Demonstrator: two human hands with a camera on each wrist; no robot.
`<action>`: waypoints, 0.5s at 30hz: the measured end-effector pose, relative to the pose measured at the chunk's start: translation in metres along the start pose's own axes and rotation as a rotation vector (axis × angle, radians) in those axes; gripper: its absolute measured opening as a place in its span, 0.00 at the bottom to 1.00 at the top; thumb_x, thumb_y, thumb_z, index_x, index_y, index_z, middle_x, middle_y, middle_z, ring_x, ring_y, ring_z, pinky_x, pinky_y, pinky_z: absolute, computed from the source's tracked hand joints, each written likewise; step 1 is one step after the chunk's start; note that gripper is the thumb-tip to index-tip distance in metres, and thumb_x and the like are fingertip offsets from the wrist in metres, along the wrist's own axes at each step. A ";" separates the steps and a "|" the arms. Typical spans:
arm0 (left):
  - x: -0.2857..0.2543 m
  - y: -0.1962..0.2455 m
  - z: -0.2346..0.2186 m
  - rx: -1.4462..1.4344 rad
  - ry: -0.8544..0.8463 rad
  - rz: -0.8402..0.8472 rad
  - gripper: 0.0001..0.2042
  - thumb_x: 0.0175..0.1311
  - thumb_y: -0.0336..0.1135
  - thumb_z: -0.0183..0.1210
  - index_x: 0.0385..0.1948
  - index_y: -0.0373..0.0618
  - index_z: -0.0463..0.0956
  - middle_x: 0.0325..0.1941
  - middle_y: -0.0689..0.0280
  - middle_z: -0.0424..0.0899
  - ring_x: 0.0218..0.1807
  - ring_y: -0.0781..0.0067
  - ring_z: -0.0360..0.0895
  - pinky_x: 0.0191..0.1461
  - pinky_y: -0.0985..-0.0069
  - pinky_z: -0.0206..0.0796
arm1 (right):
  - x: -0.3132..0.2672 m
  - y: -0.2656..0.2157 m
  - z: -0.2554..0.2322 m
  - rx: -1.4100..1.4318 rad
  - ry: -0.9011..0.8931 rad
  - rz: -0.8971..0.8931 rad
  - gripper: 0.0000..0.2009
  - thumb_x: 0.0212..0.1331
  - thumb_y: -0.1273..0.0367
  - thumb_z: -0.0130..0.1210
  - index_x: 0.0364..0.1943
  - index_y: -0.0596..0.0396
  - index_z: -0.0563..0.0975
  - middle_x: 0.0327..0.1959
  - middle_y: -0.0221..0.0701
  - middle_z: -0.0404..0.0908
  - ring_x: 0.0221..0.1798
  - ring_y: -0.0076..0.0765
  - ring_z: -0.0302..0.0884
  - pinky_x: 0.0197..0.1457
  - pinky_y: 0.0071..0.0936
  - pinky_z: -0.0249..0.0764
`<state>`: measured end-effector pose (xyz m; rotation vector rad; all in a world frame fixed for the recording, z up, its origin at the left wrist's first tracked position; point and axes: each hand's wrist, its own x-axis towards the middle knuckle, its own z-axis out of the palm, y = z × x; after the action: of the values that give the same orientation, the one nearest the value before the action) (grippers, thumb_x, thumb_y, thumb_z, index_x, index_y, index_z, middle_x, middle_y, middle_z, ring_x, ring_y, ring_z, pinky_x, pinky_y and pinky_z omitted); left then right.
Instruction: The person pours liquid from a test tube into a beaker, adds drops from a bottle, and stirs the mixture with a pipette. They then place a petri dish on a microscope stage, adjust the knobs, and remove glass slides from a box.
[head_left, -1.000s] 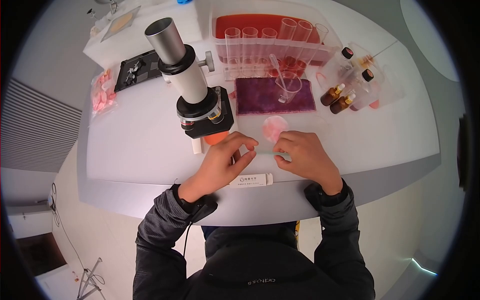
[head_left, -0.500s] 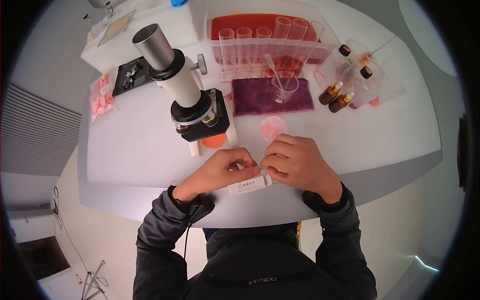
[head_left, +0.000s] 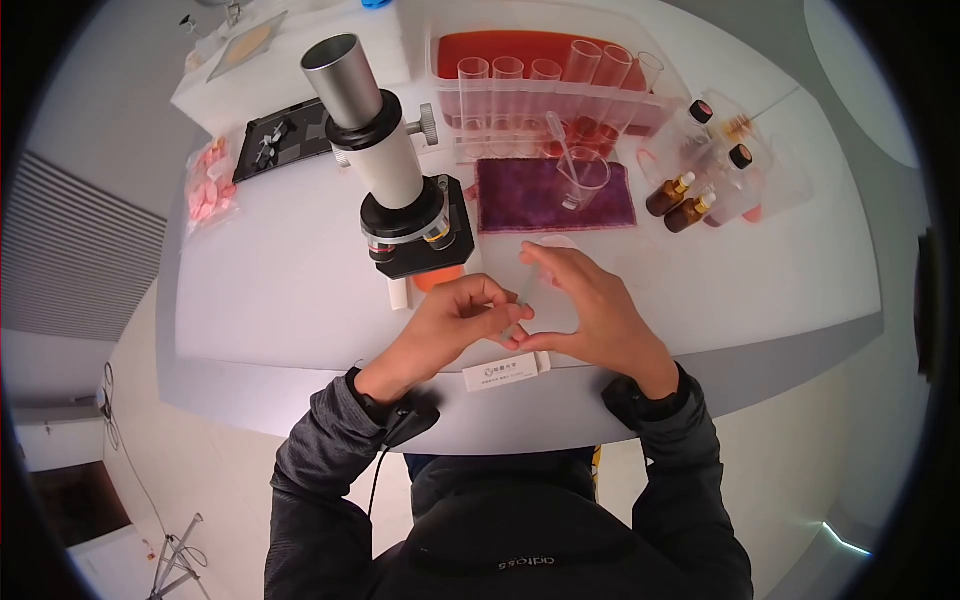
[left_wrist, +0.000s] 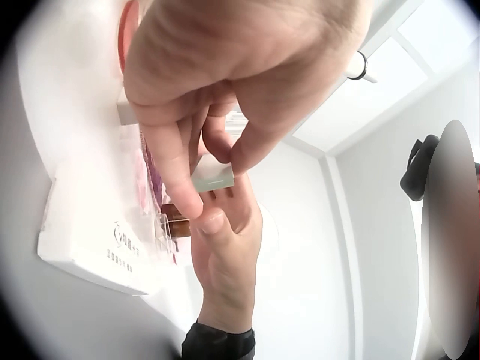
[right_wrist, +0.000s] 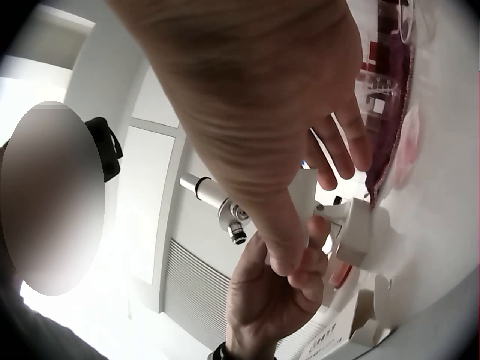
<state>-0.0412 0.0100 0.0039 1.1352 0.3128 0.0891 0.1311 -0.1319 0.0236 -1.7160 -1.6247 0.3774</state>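
Observation:
My left hand (head_left: 455, 318) pinches a thin, clear glass slide (head_left: 527, 288) with a pale green edge between thumb and fingers. The slide (left_wrist: 214, 182) shows edge-on beyond the fingertips in the left wrist view. My right hand (head_left: 598, 318) is spread wide around the slide, its fingers extended near the far end and its thumb at the left fingertips. Part of the slide (right_wrist: 303, 193) appears behind the right thumb in the right wrist view. Below the hands lies a small white printed box (head_left: 505, 372) with one end flap open. A pink round disc (head_left: 556, 262) is partly hidden behind the right fingers.
A microscope (head_left: 385, 170) stands just beyond the left hand. Behind are a purple cloth (head_left: 510, 195), a beaker (head_left: 590, 175) with a dropper, a test tube rack (head_left: 490, 125) and a red-filled tub (head_left: 660, 100). Brown dropper bottles (head_left: 685, 213) stand at right.
Both hands dipped toward the white box, then rose a little. The slide has turned from crosswise to pointing away, and the right fingers have spread from a closed pinch.

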 end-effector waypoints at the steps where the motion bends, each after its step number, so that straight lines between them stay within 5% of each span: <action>1: 0.000 -0.001 0.000 0.000 0.004 -0.002 0.05 0.69 0.28 0.57 0.37 0.35 0.73 0.47 0.57 0.82 0.47 0.72 0.82 0.50 0.75 0.78 | 0.000 0.000 0.002 0.006 -0.017 0.015 0.44 0.38 0.62 0.76 0.65 0.51 0.66 0.57 0.33 0.77 0.50 0.40 0.77 0.52 0.33 0.76; 4: 0.001 -0.004 0.000 0.029 0.008 0.022 0.05 0.69 0.28 0.57 0.37 0.35 0.73 0.47 0.58 0.81 0.50 0.71 0.82 0.50 0.76 0.78 | 0.001 0.000 0.005 0.026 -0.044 0.024 0.43 0.41 0.57 0.74 0.65 0.54 0.66 0.56 0.37 0.76 0.57 0.47 0.75 0.56 0.38 0.74; 15: 0.002 -0.010 0.000 -0.008 -0.021 0.006 0.05 0.70 0.29 0.57 0.39 0.38 0.73 0.48 0.58 0.82 0.49 0.72 0.82 0.51 0.77 0.74 | 0.002 0.001 0.011 -0.058 -0.022 -0.048 0.43 0.36 0.62 0.73 0.63 0.54 0.66 0.58 0.37 0.74 0.56 0.47 0.76 0.54 0.39 0.76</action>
<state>-0.0402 0.0057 -0.0056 1.1288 0.2903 0.0834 0.1251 -0.1271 0.0157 -1.7173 -1.7041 0.3299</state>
